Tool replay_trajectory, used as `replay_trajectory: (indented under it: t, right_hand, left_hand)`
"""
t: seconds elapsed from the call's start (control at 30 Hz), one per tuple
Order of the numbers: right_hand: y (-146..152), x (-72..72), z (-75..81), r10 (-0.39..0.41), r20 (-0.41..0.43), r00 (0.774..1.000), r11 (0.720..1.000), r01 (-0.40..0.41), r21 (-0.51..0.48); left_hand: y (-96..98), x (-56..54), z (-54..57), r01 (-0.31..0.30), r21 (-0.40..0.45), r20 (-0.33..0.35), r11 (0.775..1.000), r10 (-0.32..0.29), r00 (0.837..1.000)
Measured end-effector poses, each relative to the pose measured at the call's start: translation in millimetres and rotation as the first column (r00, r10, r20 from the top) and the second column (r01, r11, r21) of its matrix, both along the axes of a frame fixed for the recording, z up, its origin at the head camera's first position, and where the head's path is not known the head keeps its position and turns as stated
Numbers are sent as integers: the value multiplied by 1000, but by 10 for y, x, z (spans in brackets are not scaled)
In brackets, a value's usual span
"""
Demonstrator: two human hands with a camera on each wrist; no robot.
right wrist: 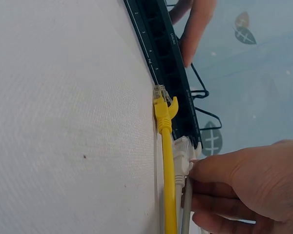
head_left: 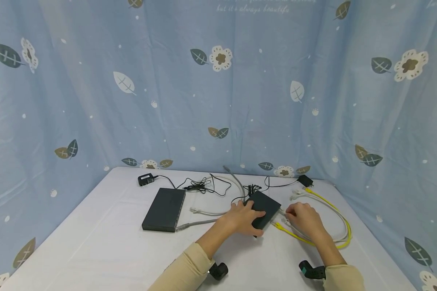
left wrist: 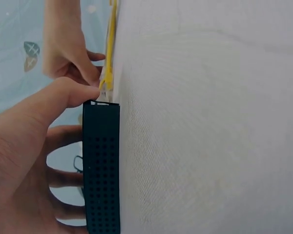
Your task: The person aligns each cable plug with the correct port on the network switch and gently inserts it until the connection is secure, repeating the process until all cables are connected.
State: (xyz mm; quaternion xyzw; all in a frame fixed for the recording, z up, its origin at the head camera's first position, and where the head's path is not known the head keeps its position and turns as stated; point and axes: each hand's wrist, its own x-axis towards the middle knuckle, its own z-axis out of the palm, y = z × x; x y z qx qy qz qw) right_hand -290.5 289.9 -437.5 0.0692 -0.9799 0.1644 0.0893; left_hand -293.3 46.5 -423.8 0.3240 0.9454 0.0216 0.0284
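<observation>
A black network switch (head_left: 266, 203) lies at an angle on the table, its row of ports (right wrist: 158, 44) facing the right hand. My left hand (head_left: 241, 218) grips it from the left, with the thumb at its near corner and the fingers spread over its top. Beside the port side, my right hand (head_left: 306, 218) pinches a light-coloured Ethernet cable (right wrist: 187, 204) close to its plug. The fingers partly hide that plug, which is right at the end of the port row. A yellow Ethernet cable (right wrist: 162, 117) and a white plug (right wrist: 182, 152) lie loose in front of the ports.
Left of centre is a larger black switch (head_left: 164, 210). Grey cables (head_left: 196, 223) run between the two switches. Power adapters (head_left: 145, 179) with black leads (head_left: 200, 186) lie along the back. On the right, yellow and white cables loop (head_left: 347, 234). A blue curtain (head_left: 218, 101) hangs behind.
</observation>
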Motion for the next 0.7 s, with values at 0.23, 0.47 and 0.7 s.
replay_trajectory:
  t: [0.23, 0.47, 0.7]
  right_hand:
    - [-17, -13, 0, 6, -27, 1000, 1000, -5, 26]
    - [-22, -29, -10, 0, -34, 999, 999, 2, 40]
    - [-38, -48, -17, -10, -48, 999, 998, 13, 59]
  left_hand:
    - [17, 18, 14, 19, -24, -38, 1000, -19, 999]
    - [29, 29, 13, 26, -28, -56, 999, -27, 998]
    - [37, 32, 12, 30, -20, -56, 999, -31, 998]
